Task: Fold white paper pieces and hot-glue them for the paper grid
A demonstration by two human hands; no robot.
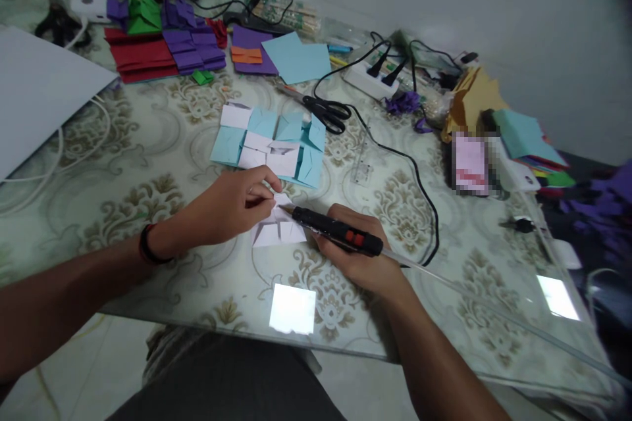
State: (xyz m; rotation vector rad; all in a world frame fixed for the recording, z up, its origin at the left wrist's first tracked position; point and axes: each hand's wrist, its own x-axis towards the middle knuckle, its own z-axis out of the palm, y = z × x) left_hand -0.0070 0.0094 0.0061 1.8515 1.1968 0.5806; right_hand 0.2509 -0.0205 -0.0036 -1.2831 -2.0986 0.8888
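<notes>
My left hand (pixel 230 205) pinches the upper edge of a small folded white paper piece (pixel 280 233) lying on the patterned table. My right hand (pixel 358 253) is wrapped round a black glue gun (pixel 340 230) with red parts. The gun's tip points left and rests at or just above the white paper, close to my left fingertips. A clear glue stick (pixel 444 281) sticks out of the gun's back end. Just beyond my left hand lies a light blue sheet (pixel 227 146) with folded white and blue pieces on it.
Black-handled scissors (pixel 326 112) lie behind the blue sheet. A black cord (pixel 419 177) curves right of my right hand from a white power strip (pixel 370 81). Folded red paper (pixel 141 56) and purple paper (pixel 195 49) lie at the back left; keys (pixel 521 224) lie right.
</notes>
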